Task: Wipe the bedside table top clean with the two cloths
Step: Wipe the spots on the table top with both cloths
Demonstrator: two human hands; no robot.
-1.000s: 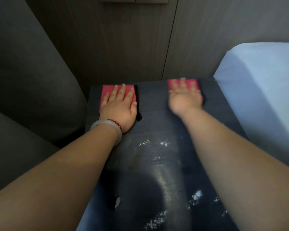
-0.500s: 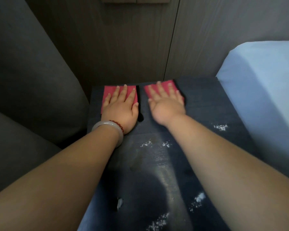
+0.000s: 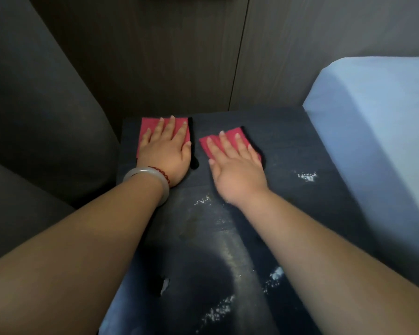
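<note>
The dark bedside table top (image 3: 288, 146) fills the middle of the view. My left hand (image 3: 166, 153) lies flat, fingers straight, pressing a red cloth (image 3: 148, 124) at the far left corner. My right hand (image 3: 235, 165) presses flat on a second red cloth (image 3: 236, 132) just right of it, a little nearer to me and turned at an angle. White powder patches lie on the top: one (image 3: 306, 176) at the right, one (image 3: 202, 200) by my right wrist, and more (image 3: 218, 310) near the front edge.
A dark grey upholstered seat (image 3: 41, 131) stands close against the table's left side. A bed with a pale blue sheet (image 3: 377, 131) borders the right side. Dark wood wall panels (image 3: 179, 56) rise directly behind the table.
My right hand slid its cloth leftward from the far right area toward the left hand, then drew it a little toward me. The left hand and its cloth stayed put.
</note>
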